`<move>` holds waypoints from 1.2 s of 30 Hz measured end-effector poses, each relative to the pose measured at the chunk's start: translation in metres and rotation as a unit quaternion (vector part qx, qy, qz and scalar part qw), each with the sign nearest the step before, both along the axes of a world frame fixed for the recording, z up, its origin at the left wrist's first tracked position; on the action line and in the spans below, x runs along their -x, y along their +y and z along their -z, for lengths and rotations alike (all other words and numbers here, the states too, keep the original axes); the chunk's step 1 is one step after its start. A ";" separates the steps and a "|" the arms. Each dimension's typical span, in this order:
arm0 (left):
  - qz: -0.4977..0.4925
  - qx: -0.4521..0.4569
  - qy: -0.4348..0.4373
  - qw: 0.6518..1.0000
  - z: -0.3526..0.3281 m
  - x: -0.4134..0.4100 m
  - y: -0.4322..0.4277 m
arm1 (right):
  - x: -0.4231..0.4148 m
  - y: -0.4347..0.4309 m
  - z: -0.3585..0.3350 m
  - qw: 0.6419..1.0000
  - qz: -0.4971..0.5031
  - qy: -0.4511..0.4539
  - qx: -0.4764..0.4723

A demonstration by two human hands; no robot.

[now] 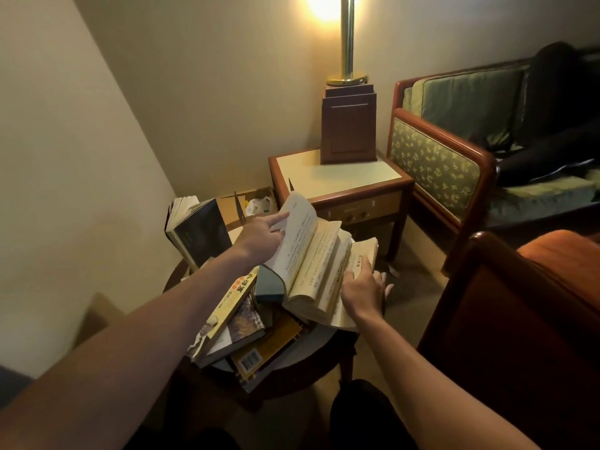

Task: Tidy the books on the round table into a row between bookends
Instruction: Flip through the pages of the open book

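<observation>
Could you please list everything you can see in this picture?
round table: one, dark wood rim, centre
open book: one, cream pages, on the round table
standing book: one, dark, table's far left
closed books: several, yellow and dark, piled front left
side table: one, cream top, behind
lamp: one, brass and wood, on side table
armchair: one, green, right
left hand: one, touching the lifted page
right hand: one, pressing the right-hand pages

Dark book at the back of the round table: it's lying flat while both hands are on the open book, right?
Not flat: in the head view the dark book stands upright on its edge. The rest holds: the left hand and right hand both touch the open book on the round table.
</observation>
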State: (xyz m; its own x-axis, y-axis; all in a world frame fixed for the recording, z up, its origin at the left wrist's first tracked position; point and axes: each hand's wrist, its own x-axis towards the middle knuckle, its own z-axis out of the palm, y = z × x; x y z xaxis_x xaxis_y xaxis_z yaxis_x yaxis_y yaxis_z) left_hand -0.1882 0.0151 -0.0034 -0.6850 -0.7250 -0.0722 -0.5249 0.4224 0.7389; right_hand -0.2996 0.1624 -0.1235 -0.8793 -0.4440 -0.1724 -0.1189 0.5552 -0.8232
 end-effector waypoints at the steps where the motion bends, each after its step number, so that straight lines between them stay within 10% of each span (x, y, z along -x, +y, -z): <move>1: -0.017 -0.028 0.019 0.999 0.001 -0.006 0.001 | -0.001 -0.003 -0.001 1.000 0.003 0.003 -0.005; 8: -0.098 -0.127 0.136 0.978 0.018 -0.027 0.002 | -0.014 -0.007 -0.026 0.997 -0.037 -0.057 -0.040; 23: -0.183 -0.285 0.217 0.915 0.052 -0.034 0.005 | 0.011 -0.003 -0.044 0.923 -0.215 0.269 -0.170; 28: -0.181 -0.280 0.210 0.919 0.052 -0.035 0.002 | 0.004 0.002 -0.054 0.902 -0.401 0.133 -0.092; 36: -0.182 -0.302 0.226 0.908 0.049 -0.036 0.003 | 0.004 0.007 -0.050 0.894 -0.386 0.197 -0.113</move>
